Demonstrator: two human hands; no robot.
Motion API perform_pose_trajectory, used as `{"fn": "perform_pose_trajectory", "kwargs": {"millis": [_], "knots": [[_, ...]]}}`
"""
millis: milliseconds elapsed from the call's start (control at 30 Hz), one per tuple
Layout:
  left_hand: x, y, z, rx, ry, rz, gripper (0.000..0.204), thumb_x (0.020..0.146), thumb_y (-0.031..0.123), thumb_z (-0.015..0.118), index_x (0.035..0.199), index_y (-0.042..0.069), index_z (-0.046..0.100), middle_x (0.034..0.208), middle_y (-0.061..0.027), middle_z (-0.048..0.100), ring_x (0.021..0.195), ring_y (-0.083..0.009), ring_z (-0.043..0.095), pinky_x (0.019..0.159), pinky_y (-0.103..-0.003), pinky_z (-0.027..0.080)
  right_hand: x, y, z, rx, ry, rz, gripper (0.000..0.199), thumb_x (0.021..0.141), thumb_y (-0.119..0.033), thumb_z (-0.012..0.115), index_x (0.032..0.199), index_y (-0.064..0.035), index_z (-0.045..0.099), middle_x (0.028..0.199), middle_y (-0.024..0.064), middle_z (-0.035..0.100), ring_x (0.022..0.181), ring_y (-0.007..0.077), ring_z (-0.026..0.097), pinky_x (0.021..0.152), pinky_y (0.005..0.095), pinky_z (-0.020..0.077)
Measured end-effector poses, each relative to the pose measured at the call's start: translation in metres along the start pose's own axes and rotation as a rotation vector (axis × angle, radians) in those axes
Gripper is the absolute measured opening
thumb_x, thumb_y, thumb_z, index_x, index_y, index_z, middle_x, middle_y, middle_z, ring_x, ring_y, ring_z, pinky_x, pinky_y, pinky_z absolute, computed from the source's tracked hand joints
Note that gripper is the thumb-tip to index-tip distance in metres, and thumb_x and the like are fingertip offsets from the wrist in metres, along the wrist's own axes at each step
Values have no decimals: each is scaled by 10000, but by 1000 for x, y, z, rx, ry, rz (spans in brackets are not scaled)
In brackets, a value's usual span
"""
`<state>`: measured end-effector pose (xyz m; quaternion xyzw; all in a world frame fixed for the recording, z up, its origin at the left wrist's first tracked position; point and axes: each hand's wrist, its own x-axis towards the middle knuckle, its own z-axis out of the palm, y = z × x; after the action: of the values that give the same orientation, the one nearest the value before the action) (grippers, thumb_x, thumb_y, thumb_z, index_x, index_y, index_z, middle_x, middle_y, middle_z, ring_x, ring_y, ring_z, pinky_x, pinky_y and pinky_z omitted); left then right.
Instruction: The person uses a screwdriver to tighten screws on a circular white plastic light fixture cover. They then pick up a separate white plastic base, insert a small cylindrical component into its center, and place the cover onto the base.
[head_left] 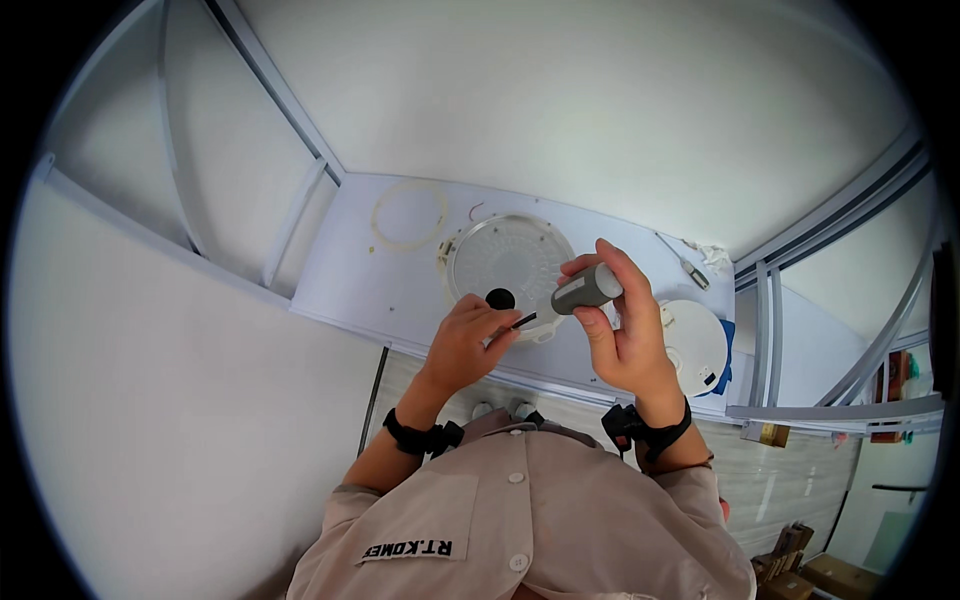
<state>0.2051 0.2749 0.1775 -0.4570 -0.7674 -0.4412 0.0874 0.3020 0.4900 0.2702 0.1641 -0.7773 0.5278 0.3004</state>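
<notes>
Both hands are raised over the near edge of the table, close together but not touching. Left hand (468, 340) is pinched shut on a thin dark strip (524, 321), which sticks out to the right from between thumb and forefinger, lying almost level and aimed at the grey cylinder; just above its knuckles sits a small black round knob (499, 298) on the clear ribbed disc (510, 258). Right hand (622, 335) is clamped around the grey cylinder (586, 289), fingers over the top and thumb underneath; the cylinder's long axis runs left to right, tipped slightly so that its left end drops toward the strip's tip. Farther back toward the left corner a thin pale ring (409, 214) lies flat with bare surface around it. To the right of the right hand rests a white round housing (693, 346) near the right edge, and behind it a slim screwdriver (681, 260) lies slanted beside a crumpled white scrap (711, 254). The table (350, 280) is pale and smooth, framed by white rails, with white panels on every side and brown boxes on the floor at far right.
</notes>
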Motion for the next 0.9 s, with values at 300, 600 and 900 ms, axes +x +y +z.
{"fn": "perform_pose_trajectory", "kwargs": {"millis": [300,600,900], "knots": [[-2,-5,2,-13,-8,21,335,780,67,888,1100,72,789,868,-46,786,818,-245,664,759,-356,548,5,-5,0,-106,-44,-21,580,950,-3,680,1496,-31,487,1230,183,702,1009,356,699,913,404,561],[-2,-2,4,20,31,42,273,790,85,889,1046,60,796,808,-56,759,767,-250,668,710,-366,556,10,-15,1,-215,-93,-61,578,926,-17,707,1472,-51,522,1201,172,700,945,360,702,845,417,577],[-4,-1,3,34,7,35,283,816,90,856,1085,62,773,841,-53,765,813,-268,673,733,-380,561,22,-22,11,-367,-69,-222,574,792,-205,874,1324,-109,681,1029,69,684,745,239,655,688,363,550]]}}
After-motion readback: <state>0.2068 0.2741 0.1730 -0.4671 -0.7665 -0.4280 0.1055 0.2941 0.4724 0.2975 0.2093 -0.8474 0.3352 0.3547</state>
